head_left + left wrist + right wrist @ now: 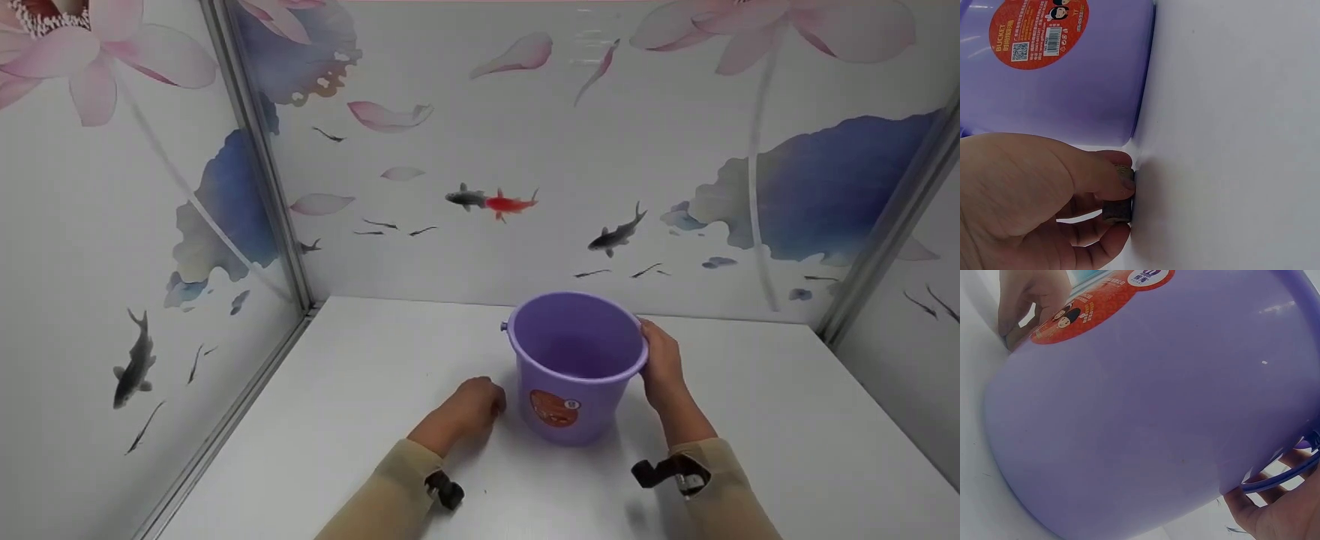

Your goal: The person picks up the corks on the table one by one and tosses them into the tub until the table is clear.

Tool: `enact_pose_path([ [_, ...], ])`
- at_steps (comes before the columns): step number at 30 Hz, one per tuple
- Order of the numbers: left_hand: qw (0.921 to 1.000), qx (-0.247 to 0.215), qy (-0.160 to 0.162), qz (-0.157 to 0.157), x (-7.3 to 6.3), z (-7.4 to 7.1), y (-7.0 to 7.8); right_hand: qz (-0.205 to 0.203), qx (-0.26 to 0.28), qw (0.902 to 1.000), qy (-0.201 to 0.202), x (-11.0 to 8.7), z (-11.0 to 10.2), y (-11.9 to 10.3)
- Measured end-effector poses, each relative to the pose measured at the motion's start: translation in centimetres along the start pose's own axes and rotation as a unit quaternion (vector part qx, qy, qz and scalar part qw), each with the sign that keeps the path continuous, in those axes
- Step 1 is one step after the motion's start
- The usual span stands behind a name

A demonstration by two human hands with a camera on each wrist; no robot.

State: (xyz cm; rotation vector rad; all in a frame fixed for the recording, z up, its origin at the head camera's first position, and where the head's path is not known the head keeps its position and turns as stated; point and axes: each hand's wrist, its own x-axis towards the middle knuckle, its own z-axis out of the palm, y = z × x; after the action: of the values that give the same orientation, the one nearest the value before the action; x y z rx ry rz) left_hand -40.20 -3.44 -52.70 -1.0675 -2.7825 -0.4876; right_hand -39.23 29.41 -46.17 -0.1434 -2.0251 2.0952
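Note:
A purple bucket [574, 405] with a red oval label [1039, 31] stands on the white table, its mouth up. Just left of its base, my left hand [472, 409] pinches a small dark brown block [1117, 208] between thumb and fingers, close to the tabletop. The block's far side is hidden by the fingers. On the bucket's right side my right hand [664, 367] holds the wall below the rim. In the right wrist view, fingers [1272, 494] pass behind the bucket's purple handle [1280, 478], which hangs down that side.
White panels painted with lotus flowers and fish enclose the table [360, 420] at the back, left and right. Metal posts [259, 157] join the panels at the corners. A black wrist camera mount [671, 476] sits on the right sleeve, another [445, 489] on the left.

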Motion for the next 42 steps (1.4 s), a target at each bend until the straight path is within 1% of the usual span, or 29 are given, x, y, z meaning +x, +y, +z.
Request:
enact_pose_path([
  [8,0.9997,-0.003,-0.009,-0.022,0.1,-0.1,0.2,0.001,0.015,0.9999,-0.005,0.0,-0.1,-0.1],
  [11,0.9993,-0.011,-0.016,-0.032,0.2,-0.2,0.3,-0.003,0.011,0.9999,-0.003,0.0,-0.3,-0.1],
  [15,0.9985,-0.019,-0.029,-0.043,0.1,-0.3,0.3,0.006,-0.002,1.0000,0.000,0.0,-0.4,0.0],
  [19,0.9969,-0.034,-0.036,-0.061,0.0,-0.8,0.1,0.012,0.001,0.9999,-0.003,0.0,-0.2,0.1],
  [25,0.9979,-0.034,-0.032,-0.046,0.0,-1.2,-0.3,0.016,0.007,0.9998,-0.004,0.1,-0.1,0.2],
  [26,0.9981,-0.034,-0.030,-0.043,0.1,-1.3,-0.3,0.017,0.007,0.9998,-0.004,0.1,-0.1,0.2],
  [30,0.9957,-0.064,-0.032,-0.060,0.3,-1.7,-0.2,0.017,0.006,0.9998,-0.001,0.2,-0.2,0.3],
  [33,0.9942,-0.075,-0.029,-0.071,0.4,-1.9,-0.3,0.016,-0.004,0.9999,-0.002,0.2,-0.2,0.4],
  [37,0.9931,-0.078,-0.027,-0.084,0.8,-2.6,-0.4,0.005,-0.012,0.9999,-0.006,0.2,0.0,0.3],
  [42,0.9925,-0.066,-0.038,-0.096,1.5,-3.5,-0.2,0.011,-0.008,0.9999,-0.004,0.2,-0.1,0.1],
])
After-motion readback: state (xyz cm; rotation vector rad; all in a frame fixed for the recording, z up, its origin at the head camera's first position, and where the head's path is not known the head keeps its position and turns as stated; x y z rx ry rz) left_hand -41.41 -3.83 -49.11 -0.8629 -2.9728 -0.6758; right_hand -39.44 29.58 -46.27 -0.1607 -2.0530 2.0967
